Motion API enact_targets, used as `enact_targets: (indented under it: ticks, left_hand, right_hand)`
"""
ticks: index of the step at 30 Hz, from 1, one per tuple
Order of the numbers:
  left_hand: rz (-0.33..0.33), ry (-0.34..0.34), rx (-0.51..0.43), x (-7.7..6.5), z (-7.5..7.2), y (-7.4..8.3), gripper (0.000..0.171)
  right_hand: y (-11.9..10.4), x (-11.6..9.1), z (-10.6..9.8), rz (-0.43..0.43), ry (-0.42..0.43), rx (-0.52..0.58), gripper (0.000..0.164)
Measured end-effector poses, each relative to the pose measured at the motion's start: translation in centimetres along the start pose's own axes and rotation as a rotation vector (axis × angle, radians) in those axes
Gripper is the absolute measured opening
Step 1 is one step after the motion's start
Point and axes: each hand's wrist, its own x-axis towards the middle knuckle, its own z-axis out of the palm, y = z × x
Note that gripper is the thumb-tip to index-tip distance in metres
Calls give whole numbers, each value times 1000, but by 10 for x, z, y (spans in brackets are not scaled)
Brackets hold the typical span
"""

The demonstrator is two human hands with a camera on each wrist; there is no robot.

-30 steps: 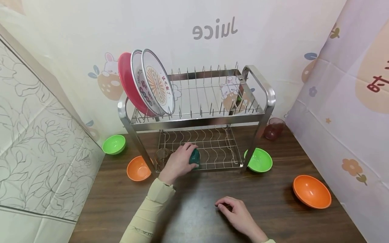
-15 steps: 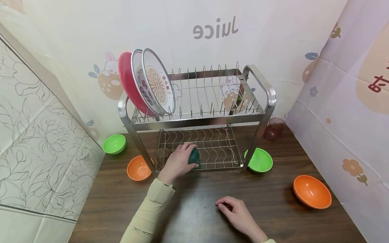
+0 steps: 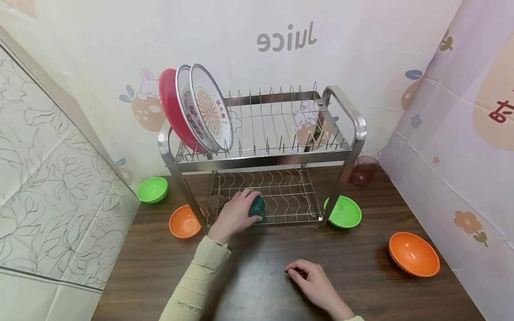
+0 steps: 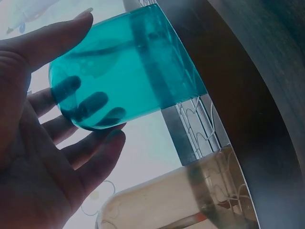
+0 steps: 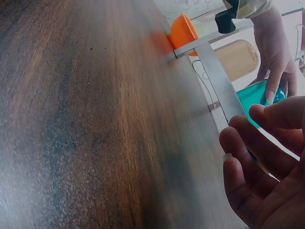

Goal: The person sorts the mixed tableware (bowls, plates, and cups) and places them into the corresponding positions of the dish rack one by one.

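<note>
My left hand (image 3: 234, 213) grips a teal glass (image 3: 257, 207) on the lower tier of a metal dish rack (image 3: 261, 166). In the left wrist view the thumb lies on one side of the glass (image 4: 119, 62) and the fingers show through from the other; its rounded base faces the palm and its other end is at the rack wires. A brown glass (image 3: 215, 205) stands on the same tier to the left, partly behind the hand. My right hand (image 3: 315, 284) rests over the wooden table (image 3: 257, 285), fingers loosely curled and holding nothing.
A red plate (image 3: 169, 104) and two white patterned plates (image 3: 211, 111) lean upright on the upper tier, left. Around the rack stand green bowls (image 3: 152, 190) (image 3: 345, 212), orange bowls (image 3: 184, 221) (image 3: 413, 254) and a reddish glass (image 3: 363, 170). Printed cloth walls (image 3: 281, 67) enclose the table.
The view has shifted very slightly. My left hand stays on the teal glass in the same place, and my right hand has not moved.
</note>
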Motion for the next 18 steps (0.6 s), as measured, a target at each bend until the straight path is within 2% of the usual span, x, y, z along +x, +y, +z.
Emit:
enact_targets:
  ticks: [12, 15, 18]
  left_hand:
    - [-22, -4, -23, 0, 2, -1, 80]
    - [-22, 15, -18, -2, 1, 0, 79]
    - [-14, 67, -28, -9, -3, 2, 74]
  right_hand:
    - [-1, -1, -2, 6, -3, 21, 9]
    - [-1, -1, -3, -9, 13, 10, 9]
    - [0, 0, -8, -20, 34, 0, 8]
